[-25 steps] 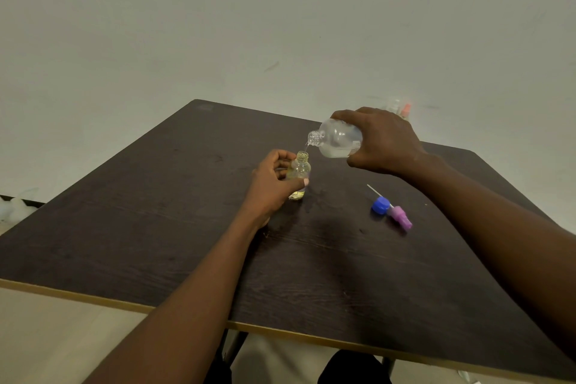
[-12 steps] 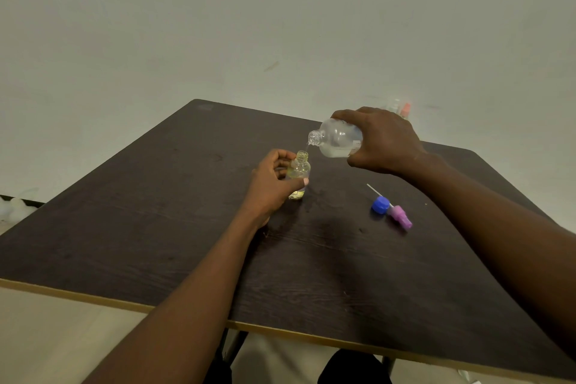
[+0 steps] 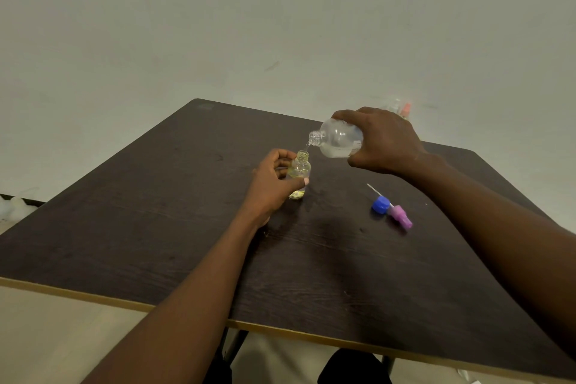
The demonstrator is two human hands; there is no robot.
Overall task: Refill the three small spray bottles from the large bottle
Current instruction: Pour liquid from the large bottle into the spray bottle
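Clear large bottle (image 3: pixel 338 139) tilted, neck over yellowish small bottle (image 3: pixel 299 170)

Dark wood-grain table (image 3: pixel 149 227), light edge strip; pale grey backdrop (image 3: pixel 218 25); white lumps (image 3: pixel 12 206) far left, perhaps foam

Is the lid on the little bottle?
No, the little bottle has a bare neck, and the big bottle is tipped over it.

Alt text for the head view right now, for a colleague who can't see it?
The right hand tips the uncapped large bottle, pouring a thin stream into the open small spray bottle that the left hand holds upright on the dark table. A blue cap and a purple spray head lie to their right.
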